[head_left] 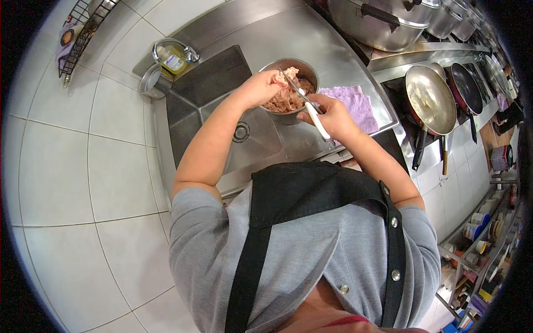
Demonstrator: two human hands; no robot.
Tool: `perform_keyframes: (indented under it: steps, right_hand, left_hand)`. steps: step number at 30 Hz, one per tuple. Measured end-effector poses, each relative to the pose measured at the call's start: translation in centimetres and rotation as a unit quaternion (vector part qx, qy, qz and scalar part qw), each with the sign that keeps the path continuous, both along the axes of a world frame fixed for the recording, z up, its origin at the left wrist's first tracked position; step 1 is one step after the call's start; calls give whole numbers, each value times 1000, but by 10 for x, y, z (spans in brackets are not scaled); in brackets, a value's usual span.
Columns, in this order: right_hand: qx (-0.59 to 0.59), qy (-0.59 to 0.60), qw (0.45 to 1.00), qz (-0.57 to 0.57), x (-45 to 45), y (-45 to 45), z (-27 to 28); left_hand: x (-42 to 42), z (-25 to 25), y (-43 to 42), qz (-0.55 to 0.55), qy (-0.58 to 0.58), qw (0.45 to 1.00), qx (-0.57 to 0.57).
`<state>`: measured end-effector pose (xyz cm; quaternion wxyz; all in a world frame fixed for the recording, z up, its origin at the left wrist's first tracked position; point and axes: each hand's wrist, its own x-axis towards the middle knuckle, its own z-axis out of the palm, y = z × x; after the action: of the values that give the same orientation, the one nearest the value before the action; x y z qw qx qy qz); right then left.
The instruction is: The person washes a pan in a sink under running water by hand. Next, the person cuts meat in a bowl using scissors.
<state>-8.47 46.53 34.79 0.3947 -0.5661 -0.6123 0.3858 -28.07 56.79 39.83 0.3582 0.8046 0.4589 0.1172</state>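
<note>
Centrally, by the sink [222,111] in the steel surface [333,53], directly under the fingers, a round metal pot [287,117] holds moist, lumpy, pinkish-brown meat [282,103], partly hidden by the hands. The fingers of the right hand [334,115] are closed around a white-handled blade [318,123], its tip hard to make out. The left hand [256,89] pinches a paler meat piece [281,80].
</note>
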Motion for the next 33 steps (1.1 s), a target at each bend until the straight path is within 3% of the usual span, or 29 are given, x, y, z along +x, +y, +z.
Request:
perform_keyframes:
  steps: [3,7,9,12,16,19,21,22,24,25,27,28,29,31,33]
  right_hand:
    - [-42,-55,997,19,3,1,7]
    - [-3,-104,994,29,-2,2,4]
    - [-34,-63,997,31,-4,6,3]
    - [-72,13,997,29,-8,9,-1]
    - [-50,6,998,30,-8,15,-17]
    - [-46,88,994,32,-7,13,-5]
    - [-155,127,978,59,-2,14,8]
    - [-155,127,978,59,1,12,16]
    - [-167,153,969,104,6,8,27]
    - [-167,153,968,104,9,9,25]
    - [-219,197,936,193,20,12,18]
    - [-258,217,923,187,23,9,19]
    - [-259,217,923,187,26,7,16]
    - [-311,339,867,192,29,6,7]
    - [-314,354,859,196,28,3,6]
  left_hand:
    - [-1,-9,3,2,-28,1000,-12]
    - [3,-12,-6,-43,-25,998,27]
    - [7,-3,-10,-31,34,995,90]
    - [2,-10,-6,-36,29,991,129]
    - [1,-9,-6,-14,31,995,96]
    - [-4,-31,7,-51,17,995,82]
    - [-5,-42,15,-54,15,996,70]
    - [-8,-44,22,-54,15,996,70]
    - [-17,-45,35,-46,-44,997,-53]
    - [-19,-26,32,-36,-88,973,-208]
    - [-23,-10,34,-22,-92,961,-260]
    - [-25,-9,37,32,-162,928,-335]
    - [-26,-6,36,33,-162,928,-335]
    - [-25,3,33,2,-203,935,-293]
    - [-27,-6,39,14,-238,929,-282]
